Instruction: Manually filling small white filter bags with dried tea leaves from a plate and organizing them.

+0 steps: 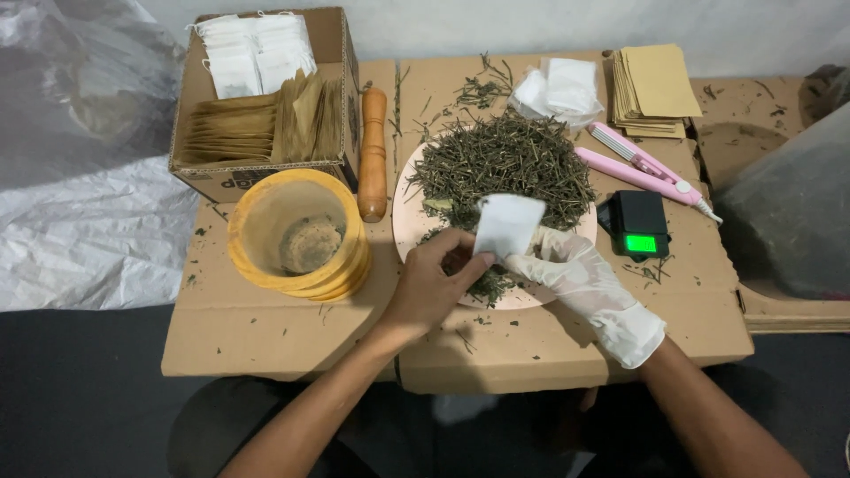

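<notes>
My bare left hand [436, 285] pinches the lower edge of a small white paper bag [506, 225] held upright over the near rim of a pink plate [405, 232]. The plate carries a heap of dried green herb stalks [505, 164]. My right hand [575, 276], in a white glove, holds the bag's other side, fingers curled beneath it among the herbs. Whether herbs are inside the bag is hidden.
A yellow mortar [297, 232] and a wooden pestle [373, 152] stand left of the plate. A cardboard box [257, 181] of white and brown bags sits behind. A small black scale [639, 225], a pink sealer [642, 168], brown envelopes [653, 88] and white bags [560, 88] lie right.
</notes>
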